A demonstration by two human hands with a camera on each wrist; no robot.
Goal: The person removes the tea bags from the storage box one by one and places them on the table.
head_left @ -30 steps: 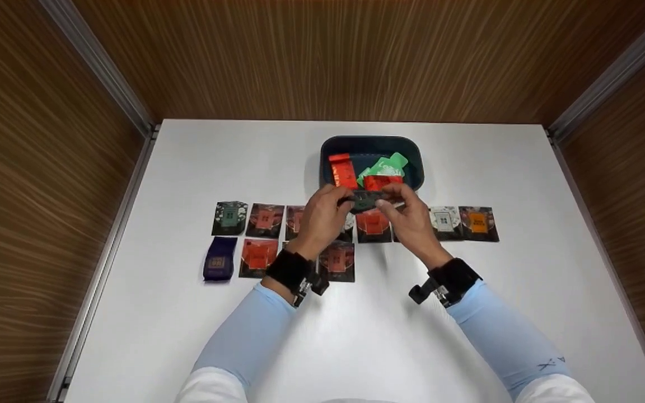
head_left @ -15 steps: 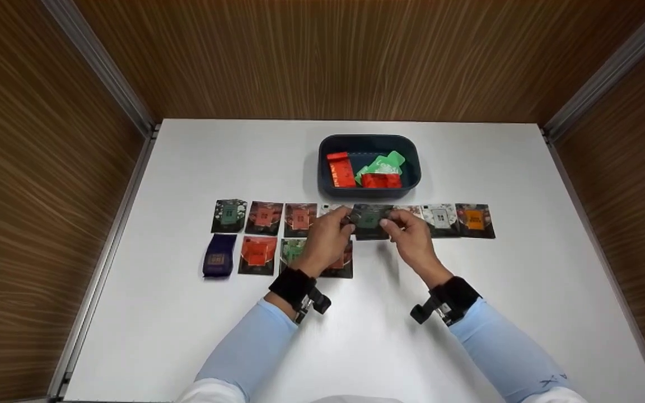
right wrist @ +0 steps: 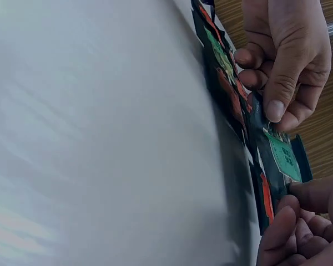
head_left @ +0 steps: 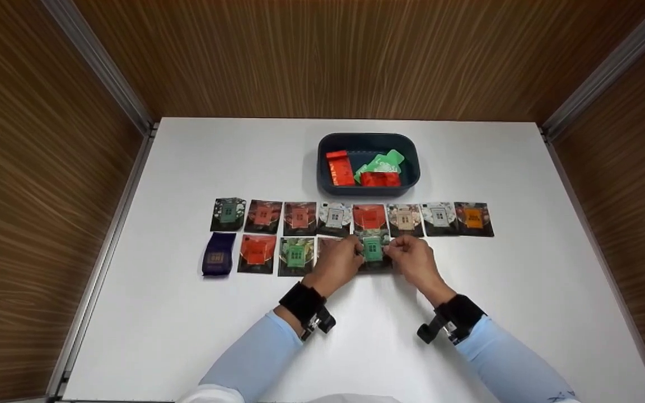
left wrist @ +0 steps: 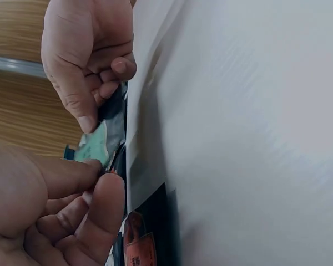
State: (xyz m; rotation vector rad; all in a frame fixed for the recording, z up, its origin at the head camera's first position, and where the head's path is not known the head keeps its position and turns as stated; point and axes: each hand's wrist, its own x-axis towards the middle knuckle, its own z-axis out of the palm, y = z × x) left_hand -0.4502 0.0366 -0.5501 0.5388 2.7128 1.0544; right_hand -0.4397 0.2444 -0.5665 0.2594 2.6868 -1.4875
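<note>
A flat dark sachet with a green label (head_left: 373, 250) is pinched by its two side edges, left edge by my left hand (head_left: 335, 263) and right edge by my right hand (head_left: 415, 262). It lies in the lower row, just below a sachet with a red label (head_left: 369, 216). Both wrist views show it tilted, held between the thumbs and fingers; in the right wrist view its green label (right wrist: 284, 157) faces up. My left hand partly hides a reddish sachet (head_left: 326, 244) beside it.
Several sachets form an upper row, ending at one with an orange label (head_left: 473, 219). The lower row includes a purple packet (head_left: 218, 254), a red sachet (head_left: 257, 254) and a green one (head_left: 297, 256). Behind stands a dark tray (head_left: 322, 168) holding red packets (head_left: 340, 168) and green ones (head_left: 385, 162).
Both hands have brought the green-labelled sachet down from in front of the tray, past the upper row, to the lower row. Upper-row sachets it covered are visible again.
</note>
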